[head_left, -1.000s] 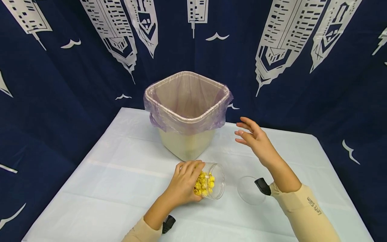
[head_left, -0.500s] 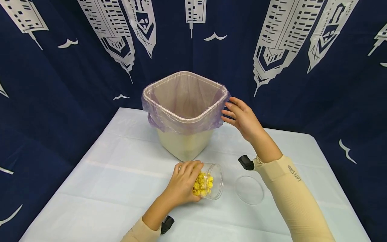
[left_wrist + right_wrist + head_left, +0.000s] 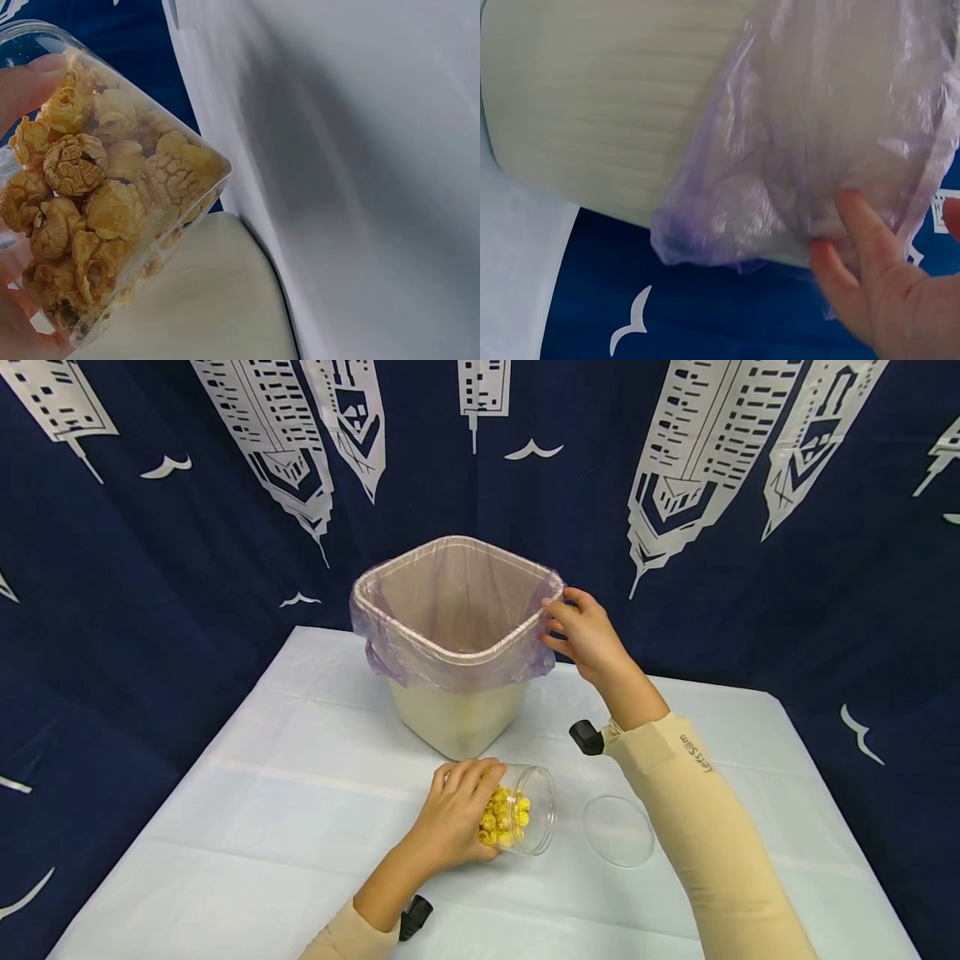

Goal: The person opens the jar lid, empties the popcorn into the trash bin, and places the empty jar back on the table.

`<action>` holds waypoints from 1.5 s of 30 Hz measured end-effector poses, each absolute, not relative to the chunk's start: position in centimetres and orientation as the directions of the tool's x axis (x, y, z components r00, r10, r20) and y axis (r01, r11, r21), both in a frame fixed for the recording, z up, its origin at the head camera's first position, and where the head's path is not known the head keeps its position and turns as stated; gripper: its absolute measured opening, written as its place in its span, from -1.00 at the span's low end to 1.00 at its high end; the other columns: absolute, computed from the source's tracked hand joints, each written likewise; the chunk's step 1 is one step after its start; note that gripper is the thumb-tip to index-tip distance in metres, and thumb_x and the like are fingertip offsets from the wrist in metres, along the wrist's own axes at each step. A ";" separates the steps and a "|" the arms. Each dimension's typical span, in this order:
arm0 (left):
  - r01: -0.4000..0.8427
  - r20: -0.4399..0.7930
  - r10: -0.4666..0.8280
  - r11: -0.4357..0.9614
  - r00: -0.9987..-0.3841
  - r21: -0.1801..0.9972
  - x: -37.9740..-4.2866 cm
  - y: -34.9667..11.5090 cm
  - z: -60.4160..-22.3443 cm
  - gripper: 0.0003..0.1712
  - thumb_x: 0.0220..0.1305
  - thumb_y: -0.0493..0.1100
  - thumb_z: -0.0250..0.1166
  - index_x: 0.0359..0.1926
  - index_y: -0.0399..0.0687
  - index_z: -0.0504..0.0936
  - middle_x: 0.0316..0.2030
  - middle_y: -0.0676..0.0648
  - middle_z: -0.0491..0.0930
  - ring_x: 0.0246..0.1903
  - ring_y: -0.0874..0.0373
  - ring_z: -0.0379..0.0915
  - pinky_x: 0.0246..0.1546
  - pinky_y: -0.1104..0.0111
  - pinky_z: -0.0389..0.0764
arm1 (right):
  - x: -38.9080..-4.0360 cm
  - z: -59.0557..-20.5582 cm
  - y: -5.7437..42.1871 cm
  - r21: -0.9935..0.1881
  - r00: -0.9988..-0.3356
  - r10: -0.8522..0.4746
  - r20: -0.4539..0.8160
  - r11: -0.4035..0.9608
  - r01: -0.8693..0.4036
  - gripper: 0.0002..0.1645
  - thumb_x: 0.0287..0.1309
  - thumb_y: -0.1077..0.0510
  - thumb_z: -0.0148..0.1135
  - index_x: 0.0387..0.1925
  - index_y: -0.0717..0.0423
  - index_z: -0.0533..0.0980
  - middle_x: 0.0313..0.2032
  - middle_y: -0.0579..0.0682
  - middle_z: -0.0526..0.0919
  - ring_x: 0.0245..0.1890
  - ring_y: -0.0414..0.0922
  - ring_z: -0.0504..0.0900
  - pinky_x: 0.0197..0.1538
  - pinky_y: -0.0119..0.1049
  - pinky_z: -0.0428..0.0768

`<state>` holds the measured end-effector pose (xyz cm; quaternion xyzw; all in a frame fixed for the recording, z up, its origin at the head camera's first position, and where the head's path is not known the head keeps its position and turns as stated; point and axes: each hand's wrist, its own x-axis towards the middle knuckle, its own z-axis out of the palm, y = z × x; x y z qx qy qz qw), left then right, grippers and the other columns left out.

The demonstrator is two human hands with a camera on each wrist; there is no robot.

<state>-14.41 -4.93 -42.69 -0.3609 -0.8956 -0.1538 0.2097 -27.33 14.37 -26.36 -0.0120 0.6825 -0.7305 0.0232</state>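
Note:
My left hand [image 3: 454, 814] grips a clear plastic jar [image 3: 551, 814] tilted on its side above the table, its uncovered mouth facing right. Yellow caramel popcorn [image 3: 504, 817] fills part of it; the left wrist view shows the popcorn [image 3: 112, 195] close up through the jar wall. At the back stands a cream trash bin [image 3: 459, 718] lined with a translucent purple trash bag [image 3: 465, 672]. My right hand [image 3: 588, 639] is at the bin's right rim. In the right wrist view, its loosely extended fingers [image 3: 866, 232] touch the bag over the bin's side.
A clear round lid [image 3: 618, 832] lies flat on the table to the right of the jar. The white-covered table [image 3: 247, 810] ends at a dark blue curtain [image 3: 600, 510] printed with white buildings and birds, close behind the bin.
My right hand has moved left and up from beside the bin to its right rim. The left hand and jar have stayed in place.

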 end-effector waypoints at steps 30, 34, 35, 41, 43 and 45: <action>0.629 0.708 0.135 0.594 -0.694 0.502 -13.4 -8.8 -37.0 0.25 -0.62 0.06 0.58 0.21 -0.23 0.20 0.08 -0.18 0.32 0.07 -0.07 0.17 0.04 0.05 0.17 | -27.6 -26.5 13.1 -0.996 -1.000 0.013 -0.016 -0.089 0.014 -0.17 0.19 0.31 0.01 0.35 0.17 -0.19 0.19 0.23 0.17 0.15 0.01 0.27 0.03 -0.11 0.38; 0.579 0.684 0.038 0.567 -0.728 0.585 -13.4 -10.0 -35.0 0.24 -0.59 0.00 0.60 0.23 -0.18 0.17 0.09 -0.19 0.30 0.07 -0.04 0.13 0.00 0.05 0.21 | -27.6 -26.5 13.1 -0.996 -1.000 0.011 -0.011 -0.087 0.010 -0.17 0.18 0.30 0.02 0.35 0.18 -0.18 0.18 0.24 0.18 0.14 0.02 0.28 0.03 -0.12 0.39; 0.569 0.680 0.015 0.562 -0.733 0.601 -13.5 -10.3 -34.5 0.24 -0.59 -0.02 0.60 0.23 -0.16 0.17 0.09 -0.19 0.29 0.06 -0.03 0.12 -0.02 0.06 0.22 | -27.6 -26.5 13.1 -0.996 -1.000 0.012 -0.009 -0.085 0.008 -0.18 0.18 0.30 0.03 0.35 0.18 -0.18 0.17 0.24 0.19 0.13 0.02 0.28 0.02 -0.13 0.40; 0.568 0.741 -0.066 0.598 -0.668 0.566 -14.7 -12.3 -31.5 0.22 -0.58 -0.06 0.59 0.24 -0.12 0.18 0.09 -0.17 0.31 0.06 -0.01 0.13 0.00 0.09 0.15 | -27.6 -26.6 13.1 -0.997 -1.000 0.012 0.003 -0.075 -0.004 -0.19 0.17 0.30 0.04 0.33 0.20 -0.15 0.14 0.25 0.21 0.11 0.04 0.31 0.02 -0.14 0.40; 0.577 0.776 -0.073 0.626 -0.626 0.524 -15.2 -12.8 -30.4 0.21 -0.59 -0.06 0.59 0.23 -0.14 0.19 0.07 -0.18 0.32 0.07 -0.02 0.14 0.04 0.10 0.12 | -27.5 -26.5 13.1 -0.997 -1.000 0.010 0.004 -0.077 -0.004 -0.20 0.17 0.31 0.03 0.33 0.20 -0.15 0.15 0.25 0.21 0.11 0.04 0.31 0.02 -0.13 0.40; 0.577 0.805 -0.068 0.662 -0.589 0.478 -15.8 -13.1 -29.3 0.20 -0.58 -0.04 0.58 0.22 -0.17 0.20 0.06 -0.19 0.33 0.08 -0.02 0.15 0.07 0.10 0.10 | -27.4 -26.5 13.2 -0.997 -1.000 0.009 0.003 -0.081 -0.004 -0.20 0.17 0.32 0.03 0.33 0.20 -0.15 0.15 0.25 0.21 0.11 0.04 0.30 0.03 -0.13 0.40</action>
